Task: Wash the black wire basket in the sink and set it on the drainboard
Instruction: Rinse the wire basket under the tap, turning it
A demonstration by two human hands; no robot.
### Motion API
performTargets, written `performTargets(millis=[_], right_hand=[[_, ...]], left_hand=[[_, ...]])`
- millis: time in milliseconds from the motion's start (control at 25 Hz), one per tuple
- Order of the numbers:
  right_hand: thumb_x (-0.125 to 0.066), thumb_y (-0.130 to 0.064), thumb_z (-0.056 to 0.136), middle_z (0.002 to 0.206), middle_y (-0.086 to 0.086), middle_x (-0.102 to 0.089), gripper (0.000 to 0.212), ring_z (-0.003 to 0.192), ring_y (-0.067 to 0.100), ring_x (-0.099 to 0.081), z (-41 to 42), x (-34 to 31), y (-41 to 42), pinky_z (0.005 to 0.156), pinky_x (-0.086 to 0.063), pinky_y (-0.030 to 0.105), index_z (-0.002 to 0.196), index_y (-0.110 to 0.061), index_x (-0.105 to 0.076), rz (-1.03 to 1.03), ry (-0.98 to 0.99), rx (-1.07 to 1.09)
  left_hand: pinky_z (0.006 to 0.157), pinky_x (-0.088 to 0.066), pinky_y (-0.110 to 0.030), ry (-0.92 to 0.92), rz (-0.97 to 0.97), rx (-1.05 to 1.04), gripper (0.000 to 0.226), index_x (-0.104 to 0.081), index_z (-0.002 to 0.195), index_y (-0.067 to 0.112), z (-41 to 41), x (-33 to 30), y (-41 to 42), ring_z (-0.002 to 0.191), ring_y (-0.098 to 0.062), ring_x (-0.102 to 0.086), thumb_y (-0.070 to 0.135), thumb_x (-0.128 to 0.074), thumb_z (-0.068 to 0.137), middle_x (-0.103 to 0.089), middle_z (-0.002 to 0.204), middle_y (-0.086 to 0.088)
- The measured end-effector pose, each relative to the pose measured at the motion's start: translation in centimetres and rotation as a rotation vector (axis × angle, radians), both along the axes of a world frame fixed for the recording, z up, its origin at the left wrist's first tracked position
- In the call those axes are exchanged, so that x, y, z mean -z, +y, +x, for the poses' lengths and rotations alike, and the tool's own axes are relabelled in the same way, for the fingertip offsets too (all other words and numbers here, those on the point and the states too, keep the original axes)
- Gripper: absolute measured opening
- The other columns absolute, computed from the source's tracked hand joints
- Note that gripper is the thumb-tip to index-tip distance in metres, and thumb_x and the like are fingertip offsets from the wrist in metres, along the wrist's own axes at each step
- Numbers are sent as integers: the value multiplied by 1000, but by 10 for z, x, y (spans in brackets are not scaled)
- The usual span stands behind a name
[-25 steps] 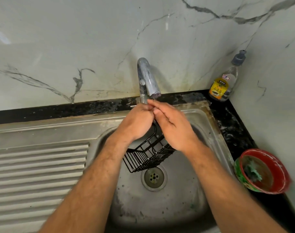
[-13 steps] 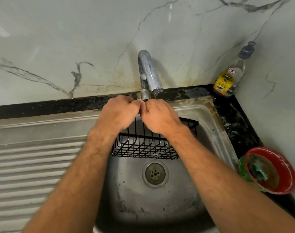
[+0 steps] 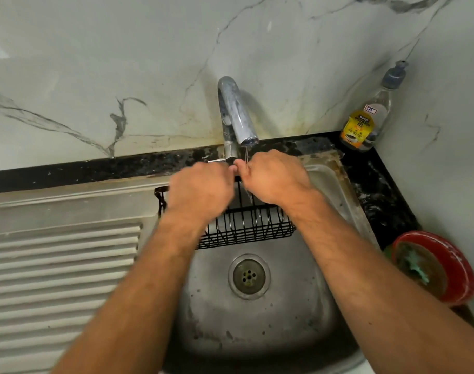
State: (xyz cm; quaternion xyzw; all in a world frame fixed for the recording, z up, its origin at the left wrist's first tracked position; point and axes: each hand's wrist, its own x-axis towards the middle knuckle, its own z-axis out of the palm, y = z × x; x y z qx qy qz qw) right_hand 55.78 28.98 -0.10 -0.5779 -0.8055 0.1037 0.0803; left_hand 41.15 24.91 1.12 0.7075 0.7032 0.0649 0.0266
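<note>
The black wire basket (image 3: 250, 229) hangs level over the steel sink bowl (image 3: 257, 319), under the chrome tap (image 3: 234, 114). A thin stream of water runs from the spout onto it. My left hand (image 3: 200, 191) grips the basket's far rim left of the middle. My right hand (image 3: 275, 178) grips the same rim just to the right, knuckles up, with the stream falling by its fingers. The two hands nearly touch. The basket's left end reaches past the bowl's edge, toward the ribbed drainboard (image 3: 60, 271). Both hands cover the far rim.
A dish soap bottle (image 3: 366, 122) stands in the back right corner on the black counter. A red bowl with a green scrubber (image 3: 435, 268) sits at the right of the sink. The drain (image 3: 248, 276) lies below the basket. Marble wall rises behind.
The basket turned from tilted to level, then shifted left, its left end now past the bowl's edge. Both hands went from under the spout to gripping the far rim. Water now streams visibly.
</note>
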Motion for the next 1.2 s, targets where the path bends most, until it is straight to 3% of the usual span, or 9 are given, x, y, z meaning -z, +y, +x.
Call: performTargets(millis=[160,240,360,480,680,880,960,1080,1200], right_hand=[[-36,-50,104,61,-3,-53,53,55,13,-51,10,-14,9,57,-38,26,70,-15,-57,35,126,-65],[-48,-44,103,53,-3,-61,52,39,4,-46,24,-17,6,46,-36,16,68,-9,-62,-159,454,10],[-59,-38,99,35,-11,-40,53,30,3,-34,21,-18,-2,42,-30,13,51,-18,-49,-277,763,170],[-57,-36,98,37,-13,-37,50,33,4,-33,3,-18,-6,47,-34,21,52,-20,-44,-248,567,142],[-43,-40,102,71,-2,-58,40,65,15,-55,-21,-29,-9,61,-40,29,74,-15,-56,-236,393,20],[-37,-53,104,56,-6,-45,57,55,14,-52,19,-11,-1,60,-40,27,60,-18,-46,-282,365,32],[-33,-52,105,61,-4,-51,57,59,13,-53,15,-4,-5,62,-38,30,62,-17,-47,-208,218,40],[-34,-46,104,68,-5,-49,44,67,16,-52,-4,-9,-9,70,-38,33,67,-23,-43,-67,58,-6],[-44,-44,101,60,-5,-56,46,59,14,-55,1,-15,-1,66,-45,31,63,-19,-52,-101,184,24]], left_hand=[[64,-41,-33,-107,59,-171,62,-69,81,16,14,7,0,68,-29,-61,52,-26,106,-62,69,-5],[63,-38,-31,-307,-42,-287,66,-60,68,14,0,12,-4,62,-24,-56,56,-27,106,-54,61,-1],[74,-48,-32,-534,-201,-347,66,-67,86,9,-1,17,-16,96,-35,-67,57,-28,106,-71,90,-12],[106,-40,-40,-551,-305,-288,70,-61,132,2,13,13,-19,129,-36,-54,53,-18,109,-58,139,-25],[70,-37,-32,-954,-7,-382,48,-59,72,19,30,8,-13,71,-8,-54,32,-32,109,-63,81,-2],[80,-50,-47,-1392,-6,-590,65,-71,95,3,4,27,-17,69,-30,-63,63,-47,97,-67,88,-27],[76,-45,-38,-1292,-110,-440,64,-68,76,15,-4,29,-13,58,-16,-54,70,-43,95,-64,70,-16],[75,-55,-34,-726,-200,-155,47,-69,79,21,-2,15,3,67,-15,-68,51,-43,104,-72,71,1],[73,-53,-36,-475,-138,-156,47,-65,72,20,11,2,6,79,-26,-68,46,-41,103,-69,73,-2]])
